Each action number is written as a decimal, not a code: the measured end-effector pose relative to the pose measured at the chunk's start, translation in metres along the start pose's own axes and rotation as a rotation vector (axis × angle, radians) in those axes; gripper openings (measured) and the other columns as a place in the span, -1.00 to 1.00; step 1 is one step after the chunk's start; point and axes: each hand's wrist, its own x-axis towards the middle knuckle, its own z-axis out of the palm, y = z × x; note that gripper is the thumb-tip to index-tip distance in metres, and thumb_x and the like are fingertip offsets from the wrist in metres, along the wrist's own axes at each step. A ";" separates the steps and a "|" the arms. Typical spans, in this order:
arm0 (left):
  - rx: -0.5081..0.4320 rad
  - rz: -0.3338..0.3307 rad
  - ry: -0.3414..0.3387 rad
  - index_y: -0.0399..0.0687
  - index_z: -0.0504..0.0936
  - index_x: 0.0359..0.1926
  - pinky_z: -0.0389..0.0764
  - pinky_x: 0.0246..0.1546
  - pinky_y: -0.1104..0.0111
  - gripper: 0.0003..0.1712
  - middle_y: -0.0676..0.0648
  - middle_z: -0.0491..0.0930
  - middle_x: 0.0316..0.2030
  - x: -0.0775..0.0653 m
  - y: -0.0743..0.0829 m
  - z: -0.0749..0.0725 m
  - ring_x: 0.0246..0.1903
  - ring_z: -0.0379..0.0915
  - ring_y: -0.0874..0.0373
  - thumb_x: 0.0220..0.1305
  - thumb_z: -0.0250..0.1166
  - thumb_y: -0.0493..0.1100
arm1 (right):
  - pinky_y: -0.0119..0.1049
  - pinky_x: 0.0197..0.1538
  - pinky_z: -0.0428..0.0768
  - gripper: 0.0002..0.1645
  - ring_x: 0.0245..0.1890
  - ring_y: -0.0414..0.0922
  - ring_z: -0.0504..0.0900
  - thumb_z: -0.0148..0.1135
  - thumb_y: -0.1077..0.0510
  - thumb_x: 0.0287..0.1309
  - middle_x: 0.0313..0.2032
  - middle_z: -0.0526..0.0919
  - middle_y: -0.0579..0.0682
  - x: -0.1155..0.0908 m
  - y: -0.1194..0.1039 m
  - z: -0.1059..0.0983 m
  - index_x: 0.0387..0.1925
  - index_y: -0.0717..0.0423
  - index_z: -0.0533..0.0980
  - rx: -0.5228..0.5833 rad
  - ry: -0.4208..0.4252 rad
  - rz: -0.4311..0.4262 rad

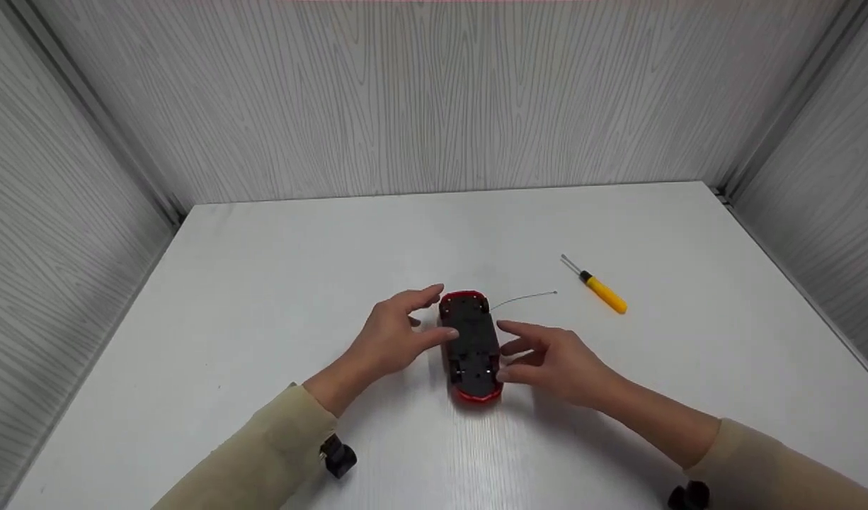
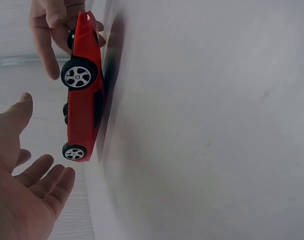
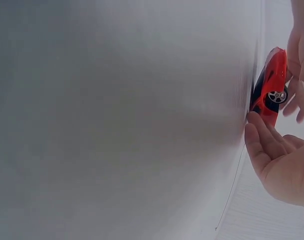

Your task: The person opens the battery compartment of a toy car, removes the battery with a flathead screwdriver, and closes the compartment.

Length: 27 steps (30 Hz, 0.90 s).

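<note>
A red toy car (image 1: pixel 474 343) lies upside down on the white table, its black underside facing up. A thin wire antenna (image 1: pixel 522 296) sticks out from its far right side. My left hand (image 1: pixel 391 336) is at the car's left side, fingers spread; the left wrist view shows it apart from the red body (image 2: pixel 82 117). On the other side, my right hand (image 1: pixel 561 365) has its fingers loosely extended beside the car, thumb right at the near wheel. In the right wrist view, the right fingertips (image 3: pixel 254 120) are right at the car's side.
To the right beyond the antenna lies a screwdriver (image 1: pixel 606 294) with a yellow handle, its shaft pointing away to the left. Wood-grain panels (image 1: pixel 434 99) stand at the back and on both sides of the table.
</note>
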 end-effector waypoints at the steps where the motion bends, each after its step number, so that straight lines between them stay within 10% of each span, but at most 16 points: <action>1: 0.020 0.006 -0.011 0.07 0.43 0.57 0.59 0.28 0.13 -0.13 -0.06 0.51 0.42 0.003 -0.001 0.000 0.39 0.44 0.02 0.31 0.55 0.05 | -0.06 0.17 0.70 -0.02 0.05 -0.05 0.78 0.59 -0.06 0.21 0.11 0.76 0.04 0.000 0.000 0.001 0.57 0.03 0.37 0.003 0.002 0.002; 18: 0.298 0.179 -0.259 0.07 0.33 0.62 0.16 0.57 0.04 -0.27 0.05 0.28 0.58 0.026 -0.016 -0.017 0.60 0.08 -0.03 0.53 0.24 0.05 | -0.02 0.24 0.66 -0.06 0.22 -0.02 0.65 0.61 -0.12 0.17 0.23 0.69 -0.03 -0.002 0.001 0.008 0.53 -0.07 0.44 -0.105 0.045 0.002; 27: 0.436 0.162 -0.341 0.14 0.25 0.66 0.13 0.58 0.00 -0.20 0.08 0.20 0.61 0.028 -0.014 -0.014 0.64 -0.06 -0.11 0.43 0.15 -0.16 | 0.01 0.26 0.64 -0.03 0.24 -0.02 0.63 0.61 -0.12 0.16 0.25 0.67 -0.02 0.000 0.001 0.009 0.54 -0.03 0.42 -0.127 0.050 0.026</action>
